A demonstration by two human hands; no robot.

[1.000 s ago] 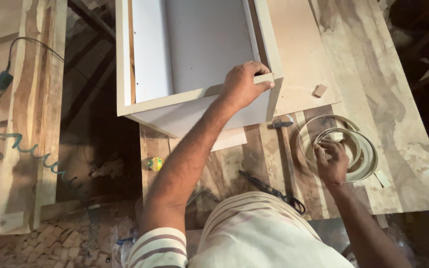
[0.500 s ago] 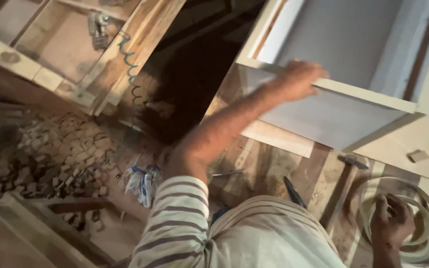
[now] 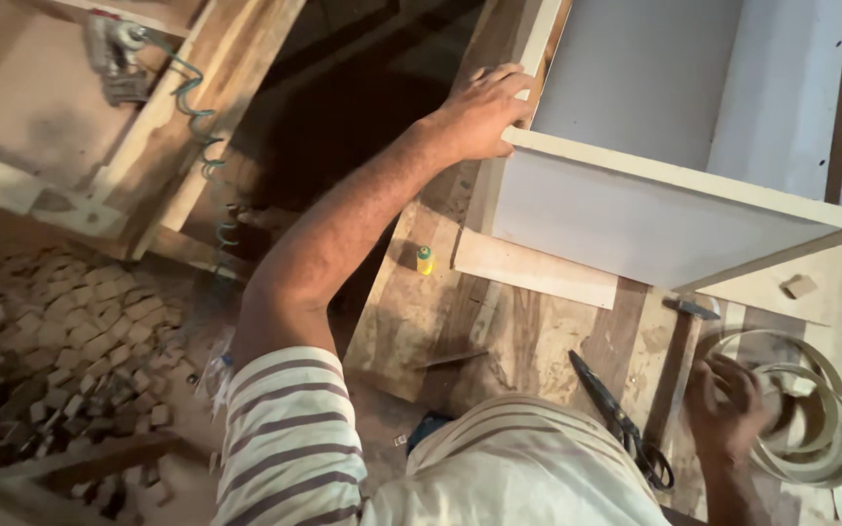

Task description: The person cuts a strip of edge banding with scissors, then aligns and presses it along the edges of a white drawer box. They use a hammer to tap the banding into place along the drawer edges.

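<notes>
A white open cabinet box (image 3: 635, 209) lies on the wooden workbench (image 3: 499, 331). My left hand (image 3: 484, 109) grips its near left corner, fingers curled over the rim, arm stretched out. My right hand (image 3: 726, 404), blurred, is closed on the left side of a coil of pale edge-band strip (image 3: 816, 429) lying on the bench at the lower right. Between my hands lie a hammer (image 3: 686, 336) and black scissors (image 3: 621, 421).
A small yellow-capped bottle (image 3: 425, 259) stands by the box's left side, and a small wood block (image 3: 799, 285) lies to its right. A coiled air hose (image 3: 202, 146) and a nail gun (image 3: 114, 49) rest on the left bench. Rubble (image 3: 51, 341) covers the floor.
My left hand has shifted along the box's front rim from its right corner to its left corner. The view has swung left and tilted. My right hand stays at the coil.
</notes>
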